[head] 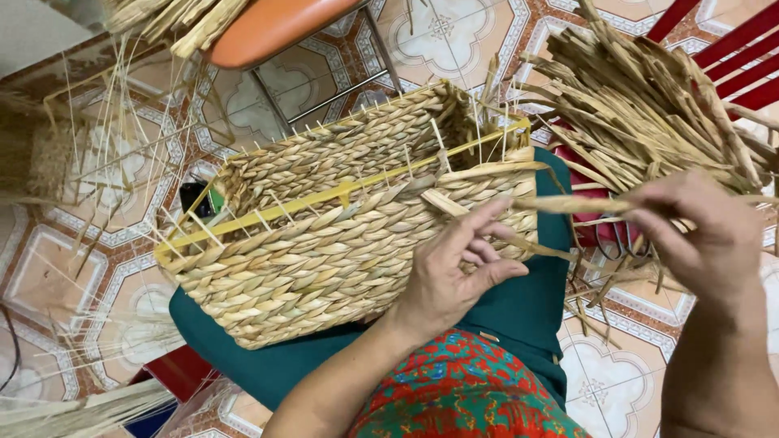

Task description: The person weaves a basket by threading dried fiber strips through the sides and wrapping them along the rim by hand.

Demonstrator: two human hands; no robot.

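A rectangular basket (324, 235) woven of braided dry straw lies tilted on my lap, over a yellow frame (324, 197) with thin upright stakes. My left hand (454, 272) rests against the basket's near right corner, fingers pinching a flat straw strand (568, 204). My right hand (698, 235) grips the same strand further right, pulling it taut away from the basket. The strand's end merges into the straw bundle.
A big bundle of loose dry straw (649, 105) lies at the upper right over a red slatted chair (730, 57). An orange-seated metal stool (284, 32) stands behind the basket. Thin reeds (105, 162) lean at left over the patterned tile floor (608, 389).
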